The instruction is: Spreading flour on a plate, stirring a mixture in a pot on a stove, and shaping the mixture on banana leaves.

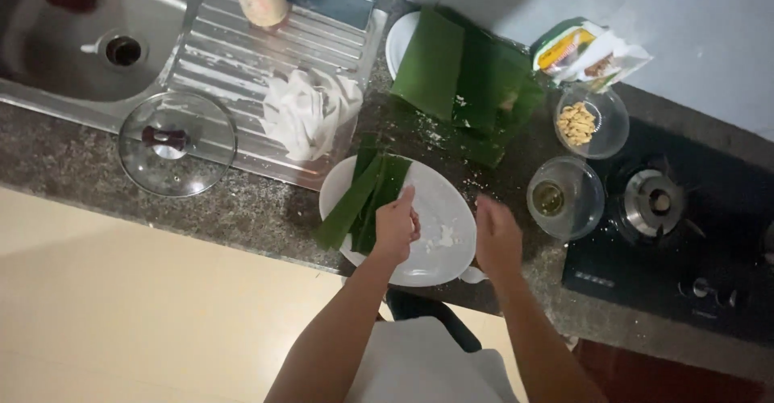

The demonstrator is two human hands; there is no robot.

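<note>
— What do our fingers hold at the centre of the frame?

— Our left hand has its fingers curled narrow, pressing the folded green leaf strips onto the white plate. Our right hand hovers just beside the plate's right rim, fingers loosely together, gripping nothing we can see.

— And around the plate?

— White crumbs lie on it between our hands. Right of us stand two clear bowls: the nearer bowl with a little yellowish liquid, the farther bowl with pale nuts. Above the plate lie large folded leaves. In the upper left we see the sink, a glass lid and a white cloth; the stove burner sits at right.
</note>
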